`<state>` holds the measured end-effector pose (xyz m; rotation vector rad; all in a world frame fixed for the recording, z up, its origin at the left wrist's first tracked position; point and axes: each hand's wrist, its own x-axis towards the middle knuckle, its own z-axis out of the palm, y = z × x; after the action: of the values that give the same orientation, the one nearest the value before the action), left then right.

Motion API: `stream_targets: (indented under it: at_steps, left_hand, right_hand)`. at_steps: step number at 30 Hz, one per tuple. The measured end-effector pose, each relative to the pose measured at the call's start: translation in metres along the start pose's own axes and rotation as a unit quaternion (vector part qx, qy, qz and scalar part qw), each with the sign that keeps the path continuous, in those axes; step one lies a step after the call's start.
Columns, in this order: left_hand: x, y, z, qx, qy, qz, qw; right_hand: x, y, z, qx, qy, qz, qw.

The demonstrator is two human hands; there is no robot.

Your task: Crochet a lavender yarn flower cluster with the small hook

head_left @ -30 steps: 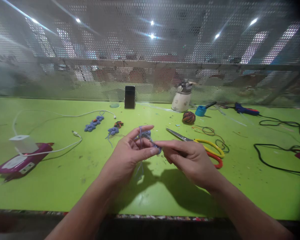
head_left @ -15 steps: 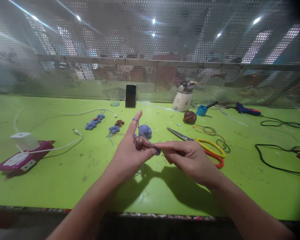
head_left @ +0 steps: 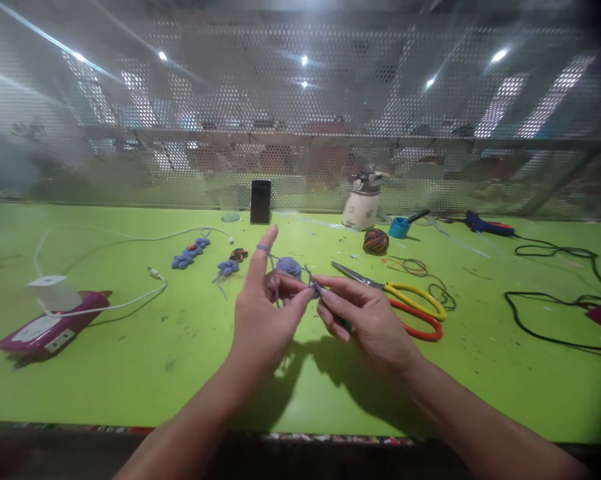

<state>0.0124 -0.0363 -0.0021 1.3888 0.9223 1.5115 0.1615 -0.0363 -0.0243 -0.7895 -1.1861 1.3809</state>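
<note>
Purple-blue yarn loops around the raised index finger of my left hand and runs down to a small crocheted piece, pinched between that hand's thumb and fingers. My right hand meets it at the piece, its fingers closed around what looks like a crochet hook; only a bit of green handle shows, and its tip is hidden. Just behind the hands lies the purple-blue yarn ball. Scissors with yellow and red handles lie beside my right hand, blades apart.
Crocheted flowers lie left, near a purple power strip with white cables. At the back stand a phone, a clear cup and a bottle. A dark multicoloured yarn ball, blue holder and glue gun are right.
My right hand has turned, its fingers curling more beneath the piece, and a bit of green handle now shows. The left index finger stays raised with yarn around it. The view has tilted slightly up.
</note>
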Motion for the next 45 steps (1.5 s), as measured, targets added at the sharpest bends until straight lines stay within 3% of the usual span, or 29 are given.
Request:
stream_targets:
  at_steps: [5,13,20,28,45]
  left_hand:
    - [0.006,0.005,-0.007,-0.136,-0.046,-0.075,0.987]
    - [0.006,0.010,-0.013,-0.179,-0.070,-0.097,0.977]
    - [0.004,0.018,-0.013,-0.151,-0.060,-0.099,0.982]
    - [0.002,0.021,-0.014,-0.141,-0.057,-0.091,0.984]
    - [0.001,0.022,-0.016,-0.166,-0.047,-0.103,0.980]
  right_hand:
    - [-0.003,-0.009,-0.004,-0.056,-0.031,-0.033,0.997]
    - [-0.007,-0.020,-0.011,-0.175,-0.044,-0.078,0.981]
    - [-0.009,-0.027,-0.017,-0.300,-0.046,-0.179,0.936]
    - [-0.006,-0.035,-0.022,-0.392,-0.074,-0.319,0.860]
    - [-0.008,-0.038,-0.024,-0.392,-0.095,-0.326,0.855]
